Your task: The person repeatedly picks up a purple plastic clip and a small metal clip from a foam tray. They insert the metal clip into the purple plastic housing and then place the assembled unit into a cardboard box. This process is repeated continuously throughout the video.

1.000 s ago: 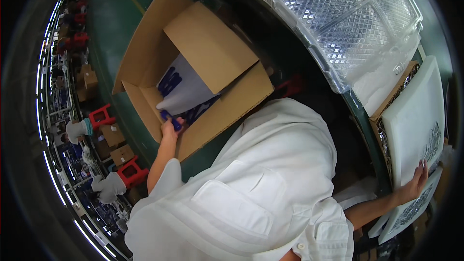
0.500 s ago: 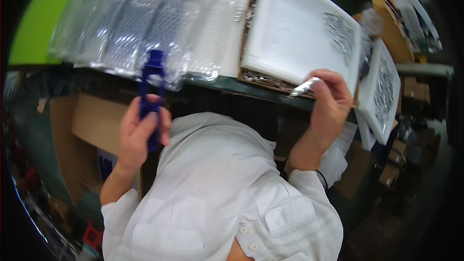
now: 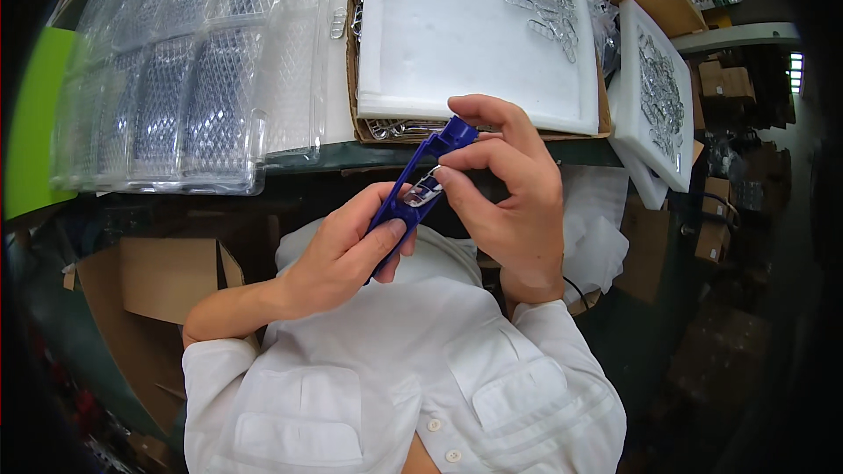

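My left hand [image 3: 338,250] is closed around the lower part of a long, narrow blue plastic holder [image 3: 456,134], which tilts up to the right in front of my chest. A shiny metal clip [image 3: 422,192] sits at the opening in the middle of the holder. Between thumb and forefinger, my right hand [image 3: 518,197] pinches the upper end of this clip. The other fingers of that hand are bent near the holder's top end. How deep the clip sits in the opening I cannot tell.
A white foam tray [image 3: 439,44] with loose metal loops [image 3: 549,13] rests on an open carton of metal pieces. Another loaded white tray [image 3: 625,96] leans at the right. Clear ribbed plastic trays [image 3: 167,88] cover the left. Below stands a cardboard box [image 3: 167,276].
Both hands have come together from far apart. The blue holder has moved right and tilted, and the metal clip has moved left from the tray's edge to the holder's opening.
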The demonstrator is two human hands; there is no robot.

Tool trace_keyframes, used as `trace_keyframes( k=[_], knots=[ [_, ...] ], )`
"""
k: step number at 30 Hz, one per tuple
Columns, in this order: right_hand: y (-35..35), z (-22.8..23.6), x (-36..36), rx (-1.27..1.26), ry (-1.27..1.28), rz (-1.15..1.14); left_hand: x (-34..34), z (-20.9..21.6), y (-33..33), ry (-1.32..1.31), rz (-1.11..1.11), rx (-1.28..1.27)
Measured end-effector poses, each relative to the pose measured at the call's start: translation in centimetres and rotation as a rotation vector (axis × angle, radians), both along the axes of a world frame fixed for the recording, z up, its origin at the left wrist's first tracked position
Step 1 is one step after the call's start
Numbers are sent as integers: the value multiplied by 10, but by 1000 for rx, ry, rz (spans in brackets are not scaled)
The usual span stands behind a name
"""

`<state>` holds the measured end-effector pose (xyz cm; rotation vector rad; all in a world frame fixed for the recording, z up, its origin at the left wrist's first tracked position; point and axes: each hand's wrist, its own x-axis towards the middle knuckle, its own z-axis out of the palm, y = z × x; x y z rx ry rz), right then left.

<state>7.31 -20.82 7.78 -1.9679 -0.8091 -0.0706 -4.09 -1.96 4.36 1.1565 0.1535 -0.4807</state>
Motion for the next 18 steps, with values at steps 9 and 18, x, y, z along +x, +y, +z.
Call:
trace_keyframes(
  k=[9, 18],
  knots=[
    [14, -13, -5, -141, -61, -8, 1, -11, 4, 1, 32, 23],
    [22, -23, -7, -107, -42, -174, 6, -30, 0, -141, 86, 199]
  ],
)
